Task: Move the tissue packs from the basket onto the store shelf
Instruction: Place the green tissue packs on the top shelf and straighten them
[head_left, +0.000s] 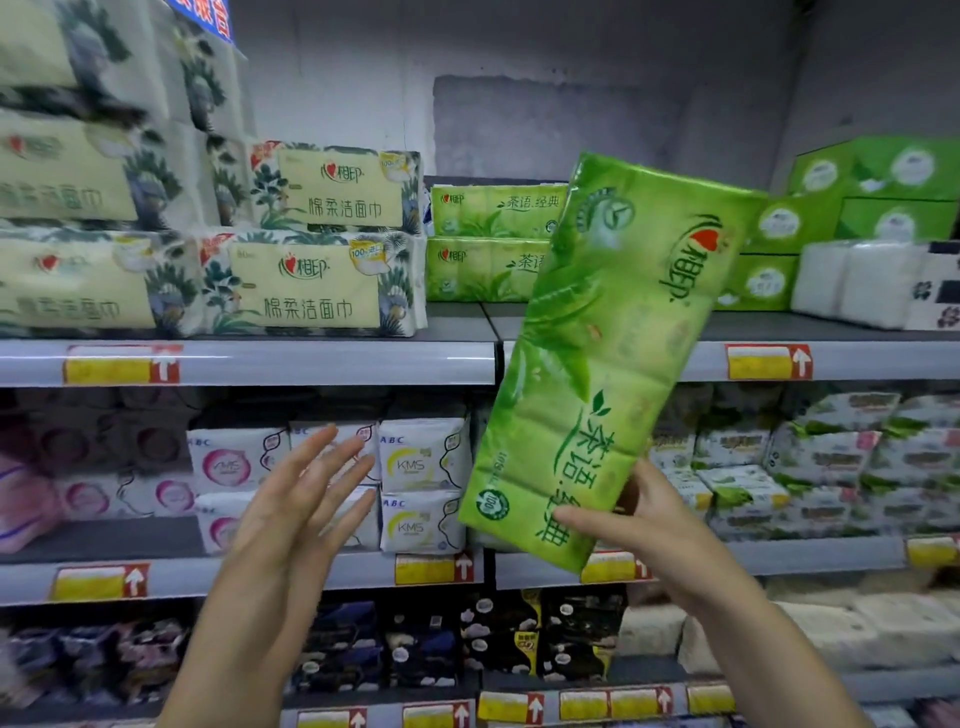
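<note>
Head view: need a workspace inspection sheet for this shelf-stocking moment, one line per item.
Surface: upper shelf, grey, bare strip in front of the stacked goods.
Job's things: one green tissue pack held tilted before the shelf; two matching green packs stacked on it; basket not in view.
Clutter: cream floral packs left, green boxes and white packs right.
Hands: right hand grips the held pack's lower end; left hand open, fingers spread, touching nothing.
Cables: nothing seen.
Surroundings: lower shelves of packaged goods, yellow price tags on shelf edges.
</note>
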